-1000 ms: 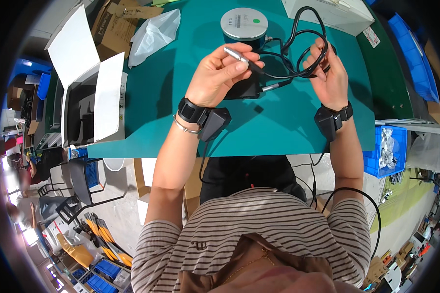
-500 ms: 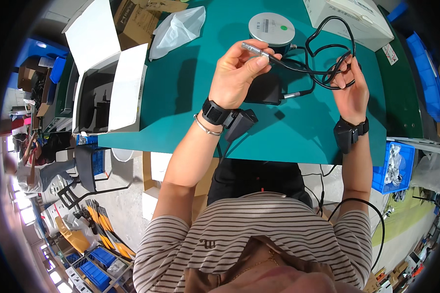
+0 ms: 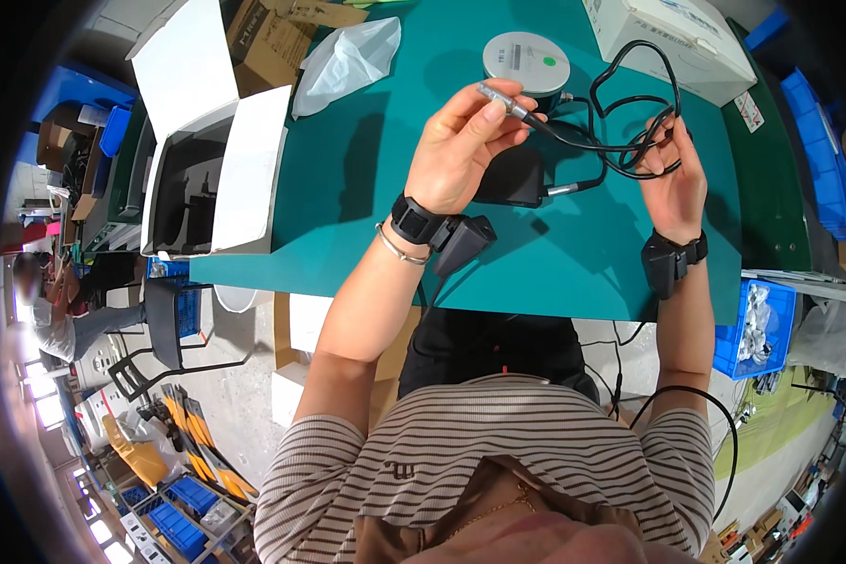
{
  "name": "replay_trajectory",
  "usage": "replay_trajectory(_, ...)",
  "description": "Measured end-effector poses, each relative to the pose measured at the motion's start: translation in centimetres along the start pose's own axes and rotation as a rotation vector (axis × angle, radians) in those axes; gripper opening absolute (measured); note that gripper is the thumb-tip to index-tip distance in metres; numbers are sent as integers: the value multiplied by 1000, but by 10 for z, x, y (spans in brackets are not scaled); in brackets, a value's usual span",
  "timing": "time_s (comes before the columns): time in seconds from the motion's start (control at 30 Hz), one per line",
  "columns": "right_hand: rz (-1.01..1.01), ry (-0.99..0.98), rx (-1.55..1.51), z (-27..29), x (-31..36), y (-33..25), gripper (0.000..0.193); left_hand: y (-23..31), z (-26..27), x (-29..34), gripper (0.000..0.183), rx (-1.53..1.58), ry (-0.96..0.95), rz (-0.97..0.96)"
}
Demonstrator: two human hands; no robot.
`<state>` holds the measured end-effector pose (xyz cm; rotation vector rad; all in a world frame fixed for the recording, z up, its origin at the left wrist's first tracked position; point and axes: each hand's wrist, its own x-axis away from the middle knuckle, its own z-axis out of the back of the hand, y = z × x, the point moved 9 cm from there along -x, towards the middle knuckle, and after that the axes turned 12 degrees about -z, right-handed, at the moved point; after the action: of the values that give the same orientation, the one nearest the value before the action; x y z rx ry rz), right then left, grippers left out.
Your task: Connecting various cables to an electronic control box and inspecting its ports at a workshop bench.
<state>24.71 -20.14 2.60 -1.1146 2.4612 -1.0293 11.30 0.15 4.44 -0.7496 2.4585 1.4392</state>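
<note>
My left hand [image 3: 453, 155] pinches a silver metal cable connector [image 3: 501, 98] between thumb and fingers, its tip pointing up and left. From it a black cable [image 3: 573, 142] runs right into loose loops. The fingers of my right hand [image 3: 675, 183] are closed on these loops. Just beyond my left hand stands a round device [image 3: 519, 56] with a silver top and a green dot; a cable joins its side. Below it on the table lies a flat black box [image 3: 514, 177], partly behind my left hand. Another silver connector [image 3: 564, 189] sits at that box's right edge.
An open white box [image 3: 246, 179] with a dark inside stands on the green table [image 3: 348, 254] at left. Behind it are a clear plastic bag [image 3: 348, 66] and brown cardboard [image 3: 271, 47]. A white carton [image 3: 677, 47] occupies the far right. Blue bins flank the table.
My left hand has shifted slightly right, and the connector's tip now tilts more steeply upward. The cable loops in my right hand have dropped a little. The plastic bag and device appear shifted slightly with the view.
</note>
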Motion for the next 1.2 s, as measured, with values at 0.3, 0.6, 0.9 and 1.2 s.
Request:
replay_trajectory(0.3, -1, 82, 22, 4, 0, 1, 18, 0, 0, 2, 27, -104, 16, 10)
replay_trajectory(0.6, -3, 104, 115, 3, 0, 0, 20, 9, 0, 2, 27, -336, 27, -68)
replay_trajectory(0.9, -17, 249, 164, 22, -2, 3, 26, 12, -3, 2, 24, -381, 45, -101)
replay_trajectory(1.2, 28, 582, 1340, 11, 23, -37, 73, 3, 5, 10, 26, -495, 47, -59)
